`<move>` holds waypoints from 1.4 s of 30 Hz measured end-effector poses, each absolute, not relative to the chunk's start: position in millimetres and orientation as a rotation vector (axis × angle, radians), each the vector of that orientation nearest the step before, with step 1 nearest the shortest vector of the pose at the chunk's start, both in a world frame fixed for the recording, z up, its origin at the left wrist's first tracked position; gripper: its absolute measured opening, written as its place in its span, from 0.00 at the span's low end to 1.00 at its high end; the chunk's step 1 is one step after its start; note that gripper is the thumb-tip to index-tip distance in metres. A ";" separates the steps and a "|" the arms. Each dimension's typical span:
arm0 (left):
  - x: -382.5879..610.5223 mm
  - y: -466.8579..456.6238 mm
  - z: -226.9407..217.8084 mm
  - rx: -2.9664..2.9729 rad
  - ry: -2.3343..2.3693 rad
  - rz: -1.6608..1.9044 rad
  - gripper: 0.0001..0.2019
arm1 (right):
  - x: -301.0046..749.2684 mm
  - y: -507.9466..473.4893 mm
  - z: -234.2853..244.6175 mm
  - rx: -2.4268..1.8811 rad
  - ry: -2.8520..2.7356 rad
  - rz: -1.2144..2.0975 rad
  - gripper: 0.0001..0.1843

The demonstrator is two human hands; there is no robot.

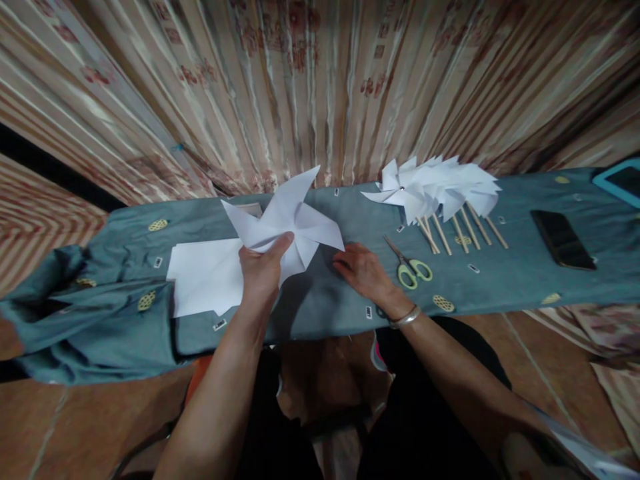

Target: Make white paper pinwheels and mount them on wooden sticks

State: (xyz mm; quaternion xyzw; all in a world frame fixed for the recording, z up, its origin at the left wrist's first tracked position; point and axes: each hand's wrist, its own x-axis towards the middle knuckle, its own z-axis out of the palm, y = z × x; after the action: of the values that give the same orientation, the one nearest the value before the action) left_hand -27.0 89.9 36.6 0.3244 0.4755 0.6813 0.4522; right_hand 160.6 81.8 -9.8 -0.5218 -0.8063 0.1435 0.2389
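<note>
A white paper pinwheel (300,223) with pointed, folded blades is held up over the table by my left hand (265,267). The thumb presses near its centre, and the other fingers are hidden behind the paper. Just right of the lowest right blade tip, my right hand (365,272) is low over the cloth with its fingers curled together. Whatever those fingertips may hold is too small or hidden to make out. Scissors (413,268) with green handles lie to the right of this hand. White paper sheets (203,277) lie under and left of my left hand.
Several finished-looking pinwheels (440,183) on wooden sticks lie overlapped at the back right. Farther right are a dark phone (563,239) and a blue-framed device (623,181). A green-grey cloth (320,320) covers the narrow table, bunched at the left. A curtain (300,100) hangs directly behind.
</note>
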 end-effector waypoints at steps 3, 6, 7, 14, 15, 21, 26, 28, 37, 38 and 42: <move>-25.8 89.5 36.7 0.801 1.195 1.691 0.20 | 152.2 79.7 -7.4 -1.427 -2.196 0.380 0.12; -25.7 88.9 36.4 0.810 1.207 1.685 0.20 | 144.6 74.9 -9.8 -1.393 -2.079 0.533 0.08; -25.7 88.6 36.3 0.813 1.209 1.680 0.19 | 142.7 72.8 -11.4 -1.378 -2.055 0.588 0.07; -24.1 87.1 36.2 0.784 1.250 1.652 0.18 | 144.0 61.2 -19.1 -1.375 -2.042 0.663 0.07; -23.6 87.2 35.9 0.784 1.247 1.652 0.18 | 146.1 60.9 -19.3 -1.379 -2.026 0.663 0.07; -21.4 89.7 30.7 0.804 1.232 1.660 0.20 | 160.2 60.9 -24.4 -1.351 -1.994 0.643 0.08; -23.1 91.6 27.0 0.831 1.235 1.660 0.20 | 170.4 58.7 -26.0 -1.370 -2.011 0.571 0.10; -24.0 92.0 26.4 0.843 1.244 1.661 0.20 | 173.2 58.3 -22.3 -1.384 -2.011 0.539 0.12; -23.7 89.8 25.6 0.842 1.249 1.657 0.24 | 159.3 54.5 -11.2 -1.413 -2.218 0.455 0.06; -23.7 89.2 25.7 0.843 1.250 1.650 0.23 | 158.0 54.3 -11.6 -1.404 -2.260 0.433 0.06; -24.0 86.8 27.0 0.850 1.241 1.651 0.21 | 157.6 53.1 -12.5 -1.361 -2.362 0.352 0.09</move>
State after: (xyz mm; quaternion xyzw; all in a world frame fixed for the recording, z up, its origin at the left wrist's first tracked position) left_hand -24.0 86.8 27.0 0.3421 0.4994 0.6642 0.4387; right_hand 157.6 53.1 -12.5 -0.4856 -0.8428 0.1256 0.1950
